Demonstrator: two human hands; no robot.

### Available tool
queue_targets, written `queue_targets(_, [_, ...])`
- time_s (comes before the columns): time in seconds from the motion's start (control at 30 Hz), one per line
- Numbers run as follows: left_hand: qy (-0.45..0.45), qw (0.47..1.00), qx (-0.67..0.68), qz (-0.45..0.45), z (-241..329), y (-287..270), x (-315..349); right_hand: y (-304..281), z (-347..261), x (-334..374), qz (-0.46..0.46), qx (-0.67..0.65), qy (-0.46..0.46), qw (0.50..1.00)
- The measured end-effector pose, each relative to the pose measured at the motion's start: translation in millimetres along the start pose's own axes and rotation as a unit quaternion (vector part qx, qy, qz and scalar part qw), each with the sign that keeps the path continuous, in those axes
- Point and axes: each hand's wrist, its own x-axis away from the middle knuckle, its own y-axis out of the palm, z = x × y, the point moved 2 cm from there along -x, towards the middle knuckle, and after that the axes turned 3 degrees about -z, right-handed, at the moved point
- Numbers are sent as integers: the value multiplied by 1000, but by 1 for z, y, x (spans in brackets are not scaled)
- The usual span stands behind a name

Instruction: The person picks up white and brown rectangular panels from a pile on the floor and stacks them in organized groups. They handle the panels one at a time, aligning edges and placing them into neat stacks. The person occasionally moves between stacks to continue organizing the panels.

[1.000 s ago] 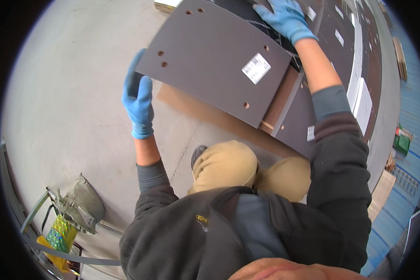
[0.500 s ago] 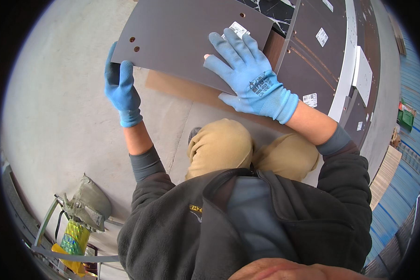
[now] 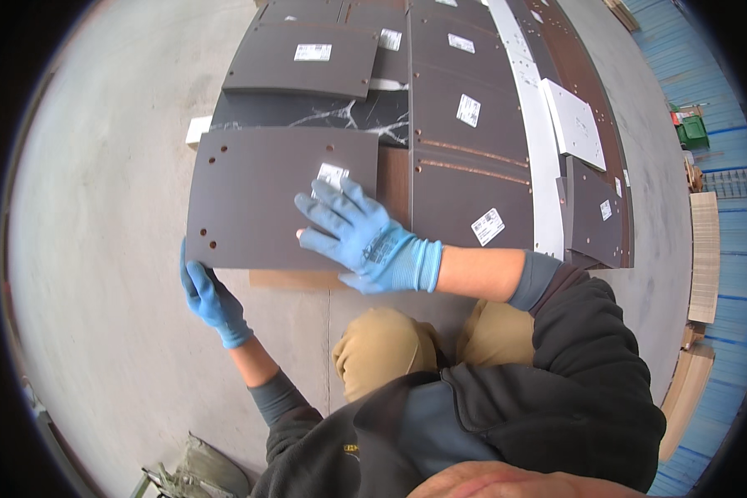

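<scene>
A dark grey panel with drilled holes and a white label lies in front of me, its near edge overhanging a brown board. My left hand, in a blue glove, grips the panel's near left corner; some of its fingers are hidden at the edge. Flat on the panel's near right part rests my right hand, gloved in blue with fingers spread, partly covering the label. One fingertip pokes out of that glove.
Beyond the panel are a black marble-patterned board and another grey panel. To the right lie grooved dark panels, a white strip and a small white panel. A green bin and cardboard stacks stand far right.
My view has shifted, showing more of the stacked panels. The panel now lies squarer in view; my right hand stays flat on it and my left hand stays at its corner.
</scene>
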Motion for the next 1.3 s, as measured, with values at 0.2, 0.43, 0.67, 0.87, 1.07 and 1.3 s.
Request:
queue_targets(0.2, [15,999,6,-31,-6,-9,-1,3,0,2,36,20,-11,999])
queue_targets(0.43, [1,996,-92,11,24,7,-5,-15,-1,14,40,-86,42,995])
queue_targets(0.67, [112,964,-242,-18,108,165,47,-97,108,159,323,68,140,934])
queue_targets(0.87, [-140,906,29,-398,91,335,137,-145,207,414,262,225,563,751])
queue_targets(1.07, [-276,794,-47,-539,61,460,233,-139,231,559,191,3,772,607])
queue_targets(1.3, [-334,751,-112,-558,54,532,282,-121,244,575,191,-92,752,624])
